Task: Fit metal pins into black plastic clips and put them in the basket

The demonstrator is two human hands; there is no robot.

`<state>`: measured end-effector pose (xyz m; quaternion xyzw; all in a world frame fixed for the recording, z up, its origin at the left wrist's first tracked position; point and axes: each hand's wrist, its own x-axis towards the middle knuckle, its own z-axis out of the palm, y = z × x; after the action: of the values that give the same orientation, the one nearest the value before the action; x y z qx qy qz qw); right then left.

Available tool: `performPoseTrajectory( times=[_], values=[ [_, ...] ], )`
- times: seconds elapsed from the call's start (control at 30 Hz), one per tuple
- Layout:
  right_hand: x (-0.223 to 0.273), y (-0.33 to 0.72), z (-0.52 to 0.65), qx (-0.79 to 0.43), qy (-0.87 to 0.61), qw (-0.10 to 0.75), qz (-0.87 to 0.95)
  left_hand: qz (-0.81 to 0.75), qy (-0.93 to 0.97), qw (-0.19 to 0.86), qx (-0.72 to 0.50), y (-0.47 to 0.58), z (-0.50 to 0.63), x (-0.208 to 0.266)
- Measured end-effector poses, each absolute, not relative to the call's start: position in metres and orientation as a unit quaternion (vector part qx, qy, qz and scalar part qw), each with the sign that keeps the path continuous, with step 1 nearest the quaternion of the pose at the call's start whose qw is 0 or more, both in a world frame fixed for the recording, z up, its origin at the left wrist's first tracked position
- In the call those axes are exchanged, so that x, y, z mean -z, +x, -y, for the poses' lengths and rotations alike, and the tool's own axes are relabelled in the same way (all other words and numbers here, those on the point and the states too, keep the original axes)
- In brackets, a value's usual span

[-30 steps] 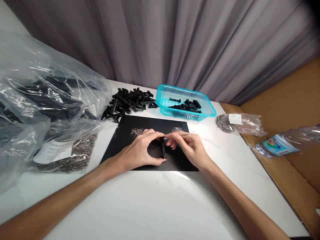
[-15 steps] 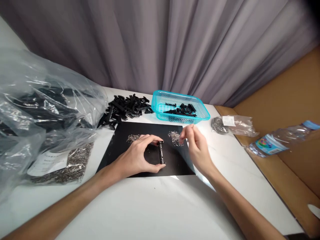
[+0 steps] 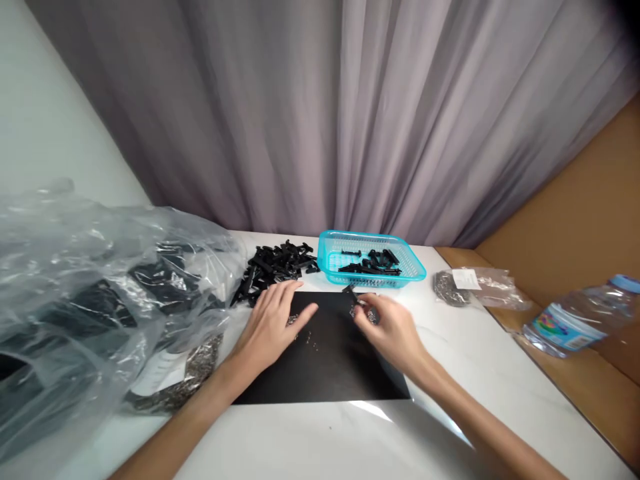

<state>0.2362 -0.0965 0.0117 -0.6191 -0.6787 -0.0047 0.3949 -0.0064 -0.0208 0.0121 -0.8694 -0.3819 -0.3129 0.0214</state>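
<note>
My right hand (image 3: 393, 330) pinches a small black plastic part (image 3: 351, 293) between thumb and fingers, over the right side of a black mat (image 3: 330, 373). Just under these fingers lies a little heap of tiny metal pieces (image 3: 371, 316), partly covered by the hand. My left hand (image 3: 273, 323) is empty, its thumb and fingers apart, above the mat's left side. A second heap of tiny metal pieces (image 3: 294, 321) shows beside its thumb, with a few loose ones scattered nearby. Beyond that hand is a pile of black plastic parts (image 3: 280, 262).
A blue plastic basket (image 3: 423, 272) holding several black parts stands behind the mat. Large clear bags (image 3: 75, 320) of black parts and a labelled bag of metal pieces (image 3: 200, 367) fill the left. At right are a small bag (image 3: 453, 288) and a water bottle (image 3: 575, 320).
The black part has passed from my left hand to my right. My left hand has opened and moved away from it. The view has tilted up, so the table appears lower.
</note>
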Motion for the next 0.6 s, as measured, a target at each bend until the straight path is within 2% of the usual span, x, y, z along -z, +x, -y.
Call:
performPoseTrajectory(
  times=[0.07,0.13,0.17,0.27,0.37,0.47,0.6],
  values=[
    [-0.025,0.253,0.076,0.074,-0.669,0.355,0.648,0.442,-0.834,0.137,0.301,-0.017,0.010,-0.014],
    [-0.037,0.267,0.055,0.108,-0.743,0.273,0.602,0.500,-0.805,0.216,0.236,-0.025,0.003,-0.015],
    [-0.042,0.273,0.046,0.109,-0.776,0.226,0.579,0.516,-0.794,0.228,0.226,-0.028,0.001,-0.015],
    [-0.047,0.282,0.032,0.114,-0.796,0.203,0.559,0.569,-0.769,0.241,0.164,-0.032,0.000,-0.015],
    [-0.038,0.277,0.041,0.138,-0.782,0.228,0.564,0.605,-0.751,0.243,0.103,-0.031,0.002,-0.011],
    [-0.021,0.264,0.067,0.184,-0.725,0.329,0.576,0.609,-0.752,0.235,0.093,-0.030,0.003,-0.006],
    [0.003,0.251,0.096,0.147,-0.672,0.377,0.621,0.596,-0.767,0.221,0.093,-0.026,0.003,0.000]
  ],
)
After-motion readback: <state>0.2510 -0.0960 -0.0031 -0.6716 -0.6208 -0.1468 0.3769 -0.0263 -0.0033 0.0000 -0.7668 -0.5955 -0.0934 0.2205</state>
